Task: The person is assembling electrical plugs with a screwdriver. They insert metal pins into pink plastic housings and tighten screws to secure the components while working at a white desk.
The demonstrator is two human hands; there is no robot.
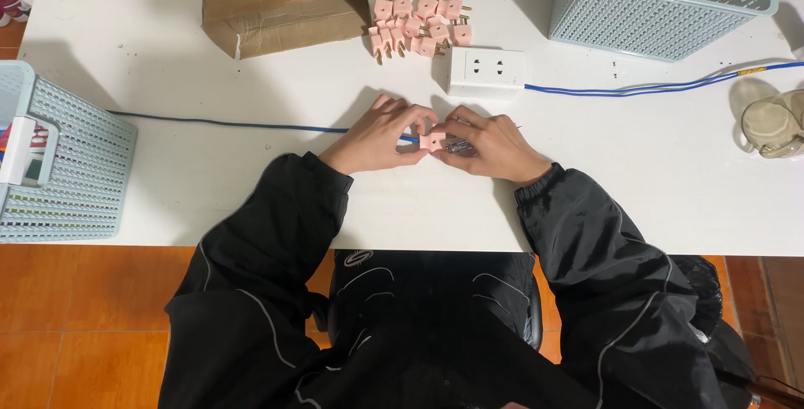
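Pinching a small pink plug (433, 140) between both hands at table centre, near edge. Left hand (381, 134) closes fingers on the plug's left side, where a blue cable (226, 123) meets it; right hand (490, 146) closes on its right side and also seems to grip something thin and dark, possibly a tool, too hidden to name. Both grips narrow, fingertips nearly touching across the plug. The cable runs long-axis left to right, flat on the white table (670, 183), out toward the left basket (75, 170); so the plug sits at the cable's right end, equally close to both hands, the cable side belonging to the left. Plug looks blocky, hard, matte plastic. Far of the hands: a white socket block (487, 71), rectangular, glossy, with its own blue lead (653, 87) going right. Beyond it a loose heap of pink plugs (419, 22) with brass pins, just beside a torn cardboard box (280, 3). Far right, a pale blue perforated basket (653, 15) holds more pink parts. A clear glass mug (770, 123) lies at the right edge. Black glossy sleeves (276, 241) with grey piping.
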